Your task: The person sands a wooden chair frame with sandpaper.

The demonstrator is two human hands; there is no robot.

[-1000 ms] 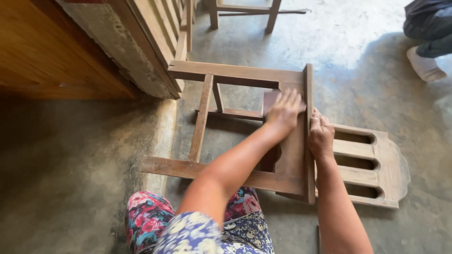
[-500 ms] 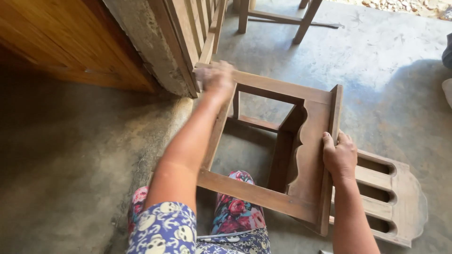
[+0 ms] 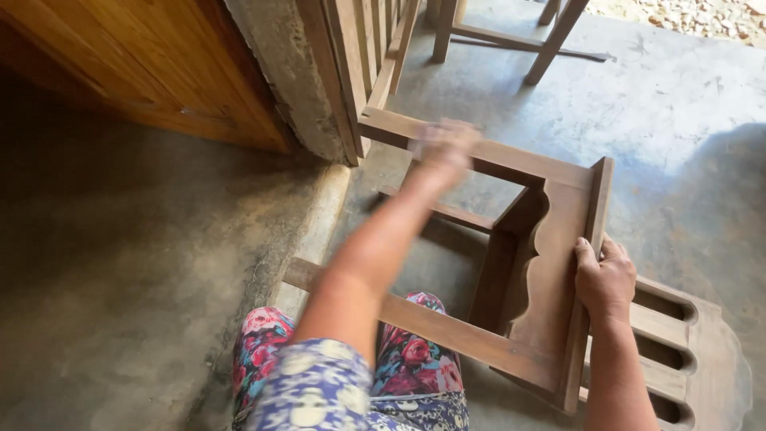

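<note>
A bare wooden chair (image 3: 550, 263) lies tipped over on the concrete floor, legs pointing left and slatted back (image 3: 678, 335) at lower right. My left hand (image 3: 447, 148) is blurred and rests on the chair's far leg (image 3: 519, 164), about a third of the way from the leg's free end. I cannot make out whether it holds anything. My right hand (image 3: 604, 279) is closed around the edge of the seat frame, thumb on the near side. The scalloped apron panel sits between my arms.
A rough concrete pillar (image 3: 279, 64) and a wooden door panel (image 3: 120, 56) stand at upper left. Slatted wooden pieces (image 3: 375, 40) lean against the pillar. The legs of another wooden piece of furniture (image 3: 503, 36) stand behind. My floral-clothed knees (image 3: 271, 343) are under the near leg.
My left hand left the apron panel, went to the free end of the far leg, then slid right along it. The chair has tilted up. My right hand keeps its grip.
</note>
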